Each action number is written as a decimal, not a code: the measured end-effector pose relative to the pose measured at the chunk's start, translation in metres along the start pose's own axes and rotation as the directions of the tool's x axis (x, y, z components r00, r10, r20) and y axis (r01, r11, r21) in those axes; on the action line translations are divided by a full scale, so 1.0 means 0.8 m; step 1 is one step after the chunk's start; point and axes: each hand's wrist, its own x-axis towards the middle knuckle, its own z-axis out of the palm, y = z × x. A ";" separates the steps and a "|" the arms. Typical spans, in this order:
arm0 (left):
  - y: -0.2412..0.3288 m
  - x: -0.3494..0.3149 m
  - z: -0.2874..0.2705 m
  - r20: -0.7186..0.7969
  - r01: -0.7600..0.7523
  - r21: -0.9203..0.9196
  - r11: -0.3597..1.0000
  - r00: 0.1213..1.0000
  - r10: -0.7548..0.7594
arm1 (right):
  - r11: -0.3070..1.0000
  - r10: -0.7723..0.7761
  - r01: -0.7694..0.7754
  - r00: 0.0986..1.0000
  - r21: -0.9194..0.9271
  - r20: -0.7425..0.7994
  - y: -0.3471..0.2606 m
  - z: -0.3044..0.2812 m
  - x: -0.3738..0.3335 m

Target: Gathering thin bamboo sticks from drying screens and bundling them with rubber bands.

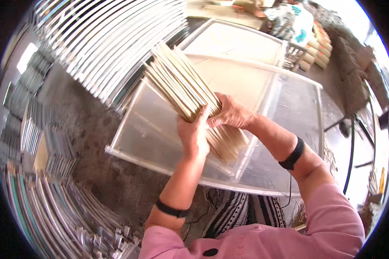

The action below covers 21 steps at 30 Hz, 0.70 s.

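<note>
Both hands grip a thick bundle of long, thin, pale yellow sticks (177, 80) around its middle. My left hand (193, 133) wraps the bundle's near left side, thumb lying up along it. From the right, my right hand (232, 113) closes on the other side, and the two hands meet. The bundle slants from upper left to lower right, its lower end fanned out and blurred. Beneath it lies a wide, pale-rimmed mesh screen frame (136, 163). What kind of sticks these are, I cannot tell.
Another framed screen (242, 39) lies beyond. A tall stack of pale frames (112, 39) stands at the far left, with more stacked frames (52, 203) at the near left. Rolled bundles (317, 49) and a white sack (291, 26) sit far right. Black metal legs (352, 146) stand right.
</note>
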 end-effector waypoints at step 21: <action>0.091 -0.191 0.069 0.682 0.341 0.129 0.931 0.652 -0.333 | 0.851 -0.062 -0.210 0.869 -0.481 -0.490 -0.166 0.088 -0.307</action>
